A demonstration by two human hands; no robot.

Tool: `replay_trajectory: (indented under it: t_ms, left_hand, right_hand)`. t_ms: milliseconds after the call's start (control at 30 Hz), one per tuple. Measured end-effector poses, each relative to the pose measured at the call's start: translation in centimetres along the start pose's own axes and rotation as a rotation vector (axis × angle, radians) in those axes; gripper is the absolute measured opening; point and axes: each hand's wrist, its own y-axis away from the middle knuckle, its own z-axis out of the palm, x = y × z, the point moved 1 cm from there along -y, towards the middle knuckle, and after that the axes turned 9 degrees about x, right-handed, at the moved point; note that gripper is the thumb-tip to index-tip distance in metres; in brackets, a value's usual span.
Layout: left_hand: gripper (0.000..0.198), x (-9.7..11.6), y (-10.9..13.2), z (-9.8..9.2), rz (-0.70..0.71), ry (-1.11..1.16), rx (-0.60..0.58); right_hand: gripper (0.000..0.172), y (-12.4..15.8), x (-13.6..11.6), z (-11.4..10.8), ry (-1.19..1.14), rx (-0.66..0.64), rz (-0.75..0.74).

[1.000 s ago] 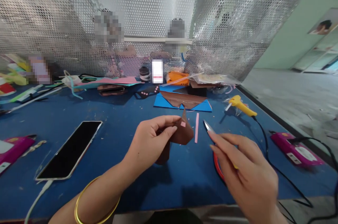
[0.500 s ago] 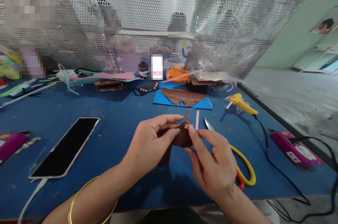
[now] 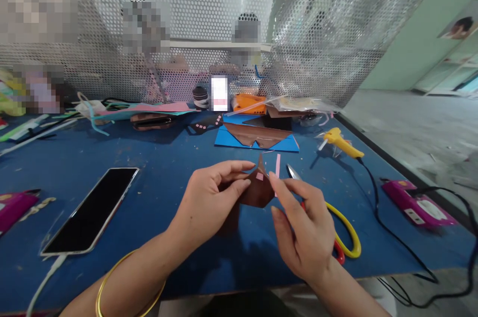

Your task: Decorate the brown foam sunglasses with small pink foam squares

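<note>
My left hand pinches a dark brown, folded sheet piece between thumb and fingers, above the table. A small pink square lies on the upper part of that piece. Just to its right is my right hand, thumb and forefinger apart with nothing visible between them; the forefinger tip is close by the piece's right edge, and I cannot tell whether it touches. Behind that fingertip a narrow pink strip lies on the table. Scissors with yellow and red handles are partly hidden by my right hand.
A yellow glue gun and a magenta power box with black cables are on the right. A phone on a white cable lies left. Behind my hands are brown cut-outs on a blue sheet. A perforated screen stands behind.
My right fingertips have come off the brown piece and its pink square, opening a little to the right. The square now shows whole. My left hand keeps its hold.
</note>
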Motion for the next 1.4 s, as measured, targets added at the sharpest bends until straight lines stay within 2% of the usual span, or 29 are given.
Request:
replay_trajectory:
  t_ms: [133, 233, 400, 467, 567, 700, 767, 833, 933, 1100, 1233, 1300, 1400]
  left_hand:
    - [0.023, -0.2, 0.0, 0.0, 0.005, -0.007, -0.024]
    - [0.023, -0.3, 0.0, 0.0, 0.016, -0.022, -0.027]
    - [0.022, -0.4, 0.0, -0.1, 0.023, -0.025, -0.026]
    - [0.023, -0.5, -0.1, -0.1, 0.011, -0.023, -0.025]
    - [0.024, -0.4, -0.1, -0.2, 0.007, -0.043, 0.010]
    - [0.026, -0.5, -0.1, -0.2, 0.018, -0.015, 0.032]
    - [0.026, -0.7, -0.2, -0.2, 0.001, 0.018, 0.025]
    - [0.026, -0.9, -0.2, -0.2, -0.038, 0.059, 0.007]
    - [0.023, -1.1, -0.3, -0.2, -0.078, 0.140, -0.018]
    - [0.011, -0.9, -0.4, -0.1, -0.124, 0.145, -0.072]
    - [0.008, -1.1, -0.5, 0.2, -0.174, 0.152, -0.070]
    - [0.011, -1.3, -0.6, 0.1, -0.191, 0.159, -0.037]
    - [0.016, -1.5, -1.0, -0.2, -0.190, 0.142, 0.017]
  right_hand:
    - [0.044, 0.0, -0.1, 0.4, 0.159, -0.021, -0.097]
    - [0.041, -0.1, -0.2, 0.6, 0.223, -0.004, -0.148]
    - [0.040, -0.2, -0.3, 0.1, 0.225, -0.023, -0.148]
    - [0.038, -0.1, -0.3, -0.4, 0.158, 0.017, -0.103]
    - [0.038, 0.1, -0.1, -1.1, 0.045, 0.105, 0.103]
    - [0.034, 0.1, 0.2, -0.2, -0.315, 0.054, 0.643]
    - [0.035, -0.2, 0.2, 0.6, -0.505, 0.027, 0.844]
    - [0.037, -0.7, 0.0, 1.2, -0.621, 0.026, 0.968]
    - [0.037, -1.3, -0.2, 1.6, -0.708, 0.041, 1.070]
    - [0.037, -1.6, -0.4, 1.8, -0.763, 0.066, 1.091]
    - [0.036, -1.3, -0.3, 2.0, -0.721, 0.005, 1.057]
    - [0.037, -0.9, 0.3, 1.5, -0.592, -0.029, 0.961]
    - [0.035, 0.4, 2.2, -0.1, -0.262, -0.117, 0.713]
